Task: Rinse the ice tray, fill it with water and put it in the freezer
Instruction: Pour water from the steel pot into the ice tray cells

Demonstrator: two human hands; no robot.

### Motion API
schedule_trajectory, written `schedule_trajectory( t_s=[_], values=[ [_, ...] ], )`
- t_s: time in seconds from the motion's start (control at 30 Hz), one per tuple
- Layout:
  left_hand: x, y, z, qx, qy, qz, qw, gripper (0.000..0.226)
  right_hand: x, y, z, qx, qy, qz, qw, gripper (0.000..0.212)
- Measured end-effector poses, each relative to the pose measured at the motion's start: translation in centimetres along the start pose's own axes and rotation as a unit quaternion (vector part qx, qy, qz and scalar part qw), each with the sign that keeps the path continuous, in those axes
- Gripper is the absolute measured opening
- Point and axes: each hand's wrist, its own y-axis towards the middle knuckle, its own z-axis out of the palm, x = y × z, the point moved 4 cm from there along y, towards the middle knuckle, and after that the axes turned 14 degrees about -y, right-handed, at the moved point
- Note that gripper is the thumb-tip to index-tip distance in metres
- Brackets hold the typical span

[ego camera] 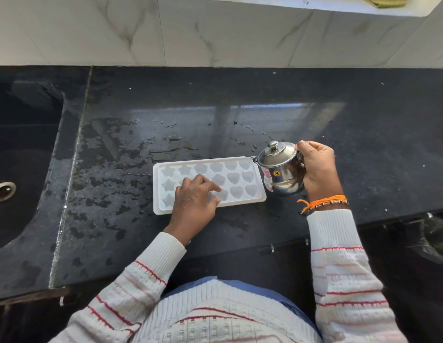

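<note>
Ice tray flat on the black counter, cavities up, long axis running left–right across my view, slightly rotated so the right end sits a bit farther from me than the left. White plastic, three rows: star cavities at the left end, hearts at the right. Near long edge is parallel to the counter's front edge, close to me.

My left hand rests on the tray's near-left part, palm down, fingers loosely spread and only slightly bent, fingertips on the cavities near the middle — pressing down on it, not gripping.

My right hand holds a small steel pot with a knobbed lid, fingers and thumb curled round its right side. Pot is tilted left, spout end touching or just over the tray's far-right corner — can't tell which. Sticker with a "3" faces me. Can't tell whether water is coming out.

Counter is wet around and behind the tray, puddles and droplets. Dark sink with a round drain sits well left of the tray. Orange thread band on my right wrist.
</note>
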Motion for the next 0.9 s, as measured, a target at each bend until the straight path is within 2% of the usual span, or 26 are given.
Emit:
schedule_trajectory(
  t_s=[0.17, 0.37, 0.63, 0.9],
  values=[
    [-0.1, 0.0, 0.2, 0.009, -0.048, 0.002, 0.999, 0.019, -0.1, 0.1, 0.0, -0.003, 0.008, 0.001, 1.000, 0.029],
    [-0.8, -0.1, 0.5, 0.009, -0.067, 0.034, 0.997, 0.022, -0.6, 0.0, -0.1, 0.005, 0.096, 0.024, 0.995, 0.026],
    [-1.0, 0.0, 0.9, 0.051, -0.045, 0.023, 0.997, 0.033, -0.3, -0.4, -0.6, -0.005, 0.108, 0.006, 0.994, 0.034],
    [-0.9, -0.3, 1.1, 0.058, -0.035, 0.023, 0.997, 0.032, -0.6, -1.0, -1.3, 0.004, 0.064, 0.001, 0.998, 0.031]
  ],
)
